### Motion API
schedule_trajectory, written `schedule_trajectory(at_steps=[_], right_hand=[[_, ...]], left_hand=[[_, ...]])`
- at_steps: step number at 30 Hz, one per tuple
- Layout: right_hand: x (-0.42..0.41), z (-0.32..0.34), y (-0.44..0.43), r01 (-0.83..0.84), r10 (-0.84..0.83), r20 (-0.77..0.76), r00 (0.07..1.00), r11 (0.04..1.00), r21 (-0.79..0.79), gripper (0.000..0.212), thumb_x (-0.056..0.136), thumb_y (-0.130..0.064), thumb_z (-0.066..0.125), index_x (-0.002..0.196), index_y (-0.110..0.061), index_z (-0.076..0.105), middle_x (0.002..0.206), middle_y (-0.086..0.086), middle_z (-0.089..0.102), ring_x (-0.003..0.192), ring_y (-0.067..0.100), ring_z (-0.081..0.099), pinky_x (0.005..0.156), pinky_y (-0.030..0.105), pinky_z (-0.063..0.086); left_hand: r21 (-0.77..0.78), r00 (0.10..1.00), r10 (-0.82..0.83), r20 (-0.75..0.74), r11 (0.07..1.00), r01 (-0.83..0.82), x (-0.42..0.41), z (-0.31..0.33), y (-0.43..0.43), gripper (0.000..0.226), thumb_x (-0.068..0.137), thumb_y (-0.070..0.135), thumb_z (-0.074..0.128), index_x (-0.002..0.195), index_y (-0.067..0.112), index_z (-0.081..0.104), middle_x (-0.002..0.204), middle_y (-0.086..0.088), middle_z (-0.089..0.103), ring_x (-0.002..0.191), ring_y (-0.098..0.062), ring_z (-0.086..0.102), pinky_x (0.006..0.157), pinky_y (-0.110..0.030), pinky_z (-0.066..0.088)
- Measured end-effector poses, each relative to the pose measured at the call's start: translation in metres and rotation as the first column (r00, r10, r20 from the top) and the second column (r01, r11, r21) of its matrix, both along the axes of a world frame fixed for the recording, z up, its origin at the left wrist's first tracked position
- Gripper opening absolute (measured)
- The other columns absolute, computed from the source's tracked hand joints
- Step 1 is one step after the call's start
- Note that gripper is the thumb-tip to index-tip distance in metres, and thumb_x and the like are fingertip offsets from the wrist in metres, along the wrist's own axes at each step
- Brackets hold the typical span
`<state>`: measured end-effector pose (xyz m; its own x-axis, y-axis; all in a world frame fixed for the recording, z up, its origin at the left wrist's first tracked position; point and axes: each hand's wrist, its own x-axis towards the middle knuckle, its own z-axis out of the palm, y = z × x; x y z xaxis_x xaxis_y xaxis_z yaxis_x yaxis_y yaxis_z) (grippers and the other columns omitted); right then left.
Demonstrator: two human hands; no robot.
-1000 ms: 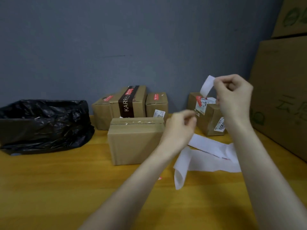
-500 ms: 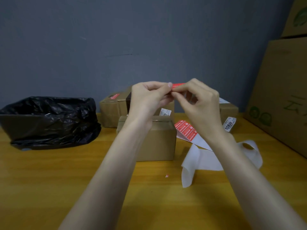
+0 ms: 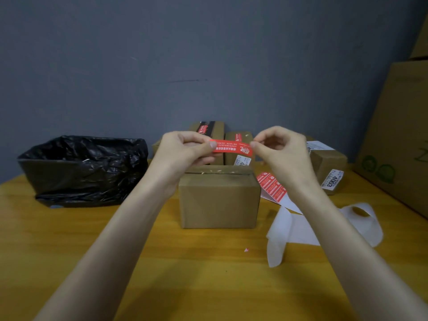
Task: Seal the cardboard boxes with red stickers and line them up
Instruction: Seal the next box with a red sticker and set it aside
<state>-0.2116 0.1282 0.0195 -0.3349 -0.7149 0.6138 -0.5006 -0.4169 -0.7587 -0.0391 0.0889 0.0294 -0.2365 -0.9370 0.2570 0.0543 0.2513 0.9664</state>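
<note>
Left grip [image 3: 183, 151], right grip [image 3: 280, 151] pinching red sticker [image 3: 230, 148] ends, box [image 3: 218, 200] below, black bag [image 3: 85, 167] left

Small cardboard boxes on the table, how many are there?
5. The front box; behind it a corner box half hidden by the left hand, a black-banded box, a red-stickered box; the 4003 box far right. Hands may hide others.
</note>
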Motion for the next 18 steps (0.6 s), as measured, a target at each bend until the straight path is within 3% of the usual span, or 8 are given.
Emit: schedule_trajectory(at_steps=[3, 5, 7, 9, 11, 14, 18], right_hand=[[-0.001, 0.003, -0.001, -0.028, 0.028, 0.002, 1.0, 0.999, 0.021, 0.015, 0.079, -0.009, 0.071, 0.072, -0.021, 0.065, 0.073, -0.006, 0.066, 0.07, 0.006, 0.062, 0.068, 0.023, 0.053], [0.0, 0.004, -0.002, -0.052, 0.052, 0.006, 0.999, 0.997, 0.054, 0.009, 0.078, -0.019, 0.073, 0.083, -0.021, 0.066, 0.08, -0.007, 0.065, 0.076, 0.004, 0.062, 0.069, 0.017, 0.052], [0.004, 0.004, -0.002, -0.072, 0.074, -0.009, 0.997, 0.988, 0.135, 0.028, 0.076, -0.032, 0.074, 0.099, -0.021, 0.063, 0.091, -0.008, 0.062, 0.083, 0.001, 0.058, 0.061, 0.003, 0.045], [0.008, 0.007, -0.005, -0.111, 0.112, 0.009, 0.994, 0.971, 0.21, 0.043, 0.072, -0.04, 0.074, 0.107, -0.02, 0.059, 0.098, -0.007, 0.06, 0.085, 0.0, 0.055, 0.054, -0.001, 0.041], [0.013, 0.011, -0.007, -0.162, 0.161, 0.024, 0.987, 0.953, 0.256, 0.052, 0.068, -0.044, 0.075, 0.111, -0.02, 0.058, 0.102, -0.005, 0.06, 0.088, 0.001, 0.056, 0.061, 0.006, 0.047], [0.013, 0.019, -0.008, -0.246, 0.254, 0.026, 0.967, 0.901, 0.357, 0.071, 0.059, -0.057, 0.066, 0.118, -0.02, 0.054, 0.109, -0.003, 0.061, 0.096, 0.007, 0.062, 0.083, 0.026, 0.052], [0.004, 0.019, -0.005, -0.508, 0.417, 0.318, 0.852, 0.805, 0.307, 0.062, 0.059, -0.053, 0.06, 0.108, -0.016, 0.059, 0.111, 0.006, 0.065, 0.095, 0.015, 0.069, 0.084, 0.031, 0.055]], left_hand=[[0.03, 0.999, -0.008, -0.044, 1.0, 0.009, 0.005, 0.0, -0.004, 0.004, 0.083, 0.007, 0.067, 0.08, 0.005, 0.068, 0.081, -0.007, 0.074, 0.083, -0.016, 0.072, 0.069, -0.019, 0.058], [0.044, 0.997, -0.025, -0.069, 0.999, 0.028, 0.007, 0.0, -0.005, 0.004, 0.083, 0.007, 0.066, 0.08, 0.005, 0.067, 0.079, -0.005, 0.074, 0.082, -0.015, 0.072, 0.069, -0.019, 0.057], [0.05, 0.997, -0.033, -0.075, 0.998, 0.037, 0.008, 0.0, -0.006, 0.004, 0.084, 0.007, 0.066, 0.082, 0.005, 0.067, 0.076, -0.003, 0.074, 0.081, -0.015, 0.072, 0.069, -0.019, 0.057], [0.049, 0.997, -0.027, -0.076, 0.998, 0.031, 0.008, 0.0, -0.008, 0.004, 0.084, 0.007, 0.066, 0.083, 0.004, 0.067, 0.074, -0.003, 0.073, 0.078, -0.014, 0.072, 0.069, -0.019, 0.058], [0.051, 0.997, -0.015, -0.079, 0.999, 0.019, 0.009, -0.001, -0.011, 0.006, 0.084, 0.006, 0.065, 0.087, 0.002, 0.068, 0.079, -0.007, 0.073, 0.076, -0.014, 0.072, 0.069, -0.02, 0.057], [0.073, 0.991, -0.015, -0.131, 0.997, 0.024, 0.01, -0.001, -0.013, 0.01, 0.086, 0.006, 0.063, 0.092, -0.001, 0.067, 0.089, -0.014, 0.073, 0.081, -0.017, 0.072, 0.072, -0.022, 0.058], [0.188, 0.917, -0.065, -0.393, 0.971, 0.149, 0.013, 0.002, -0.019, 0.013, 0.088, 0.004, 0.058, 0.099, 0.0, 0.064, 0.098, -0.016, 0.072, 0.091, -0.021, 0.071, 0.08, -0.026, 0.057]])
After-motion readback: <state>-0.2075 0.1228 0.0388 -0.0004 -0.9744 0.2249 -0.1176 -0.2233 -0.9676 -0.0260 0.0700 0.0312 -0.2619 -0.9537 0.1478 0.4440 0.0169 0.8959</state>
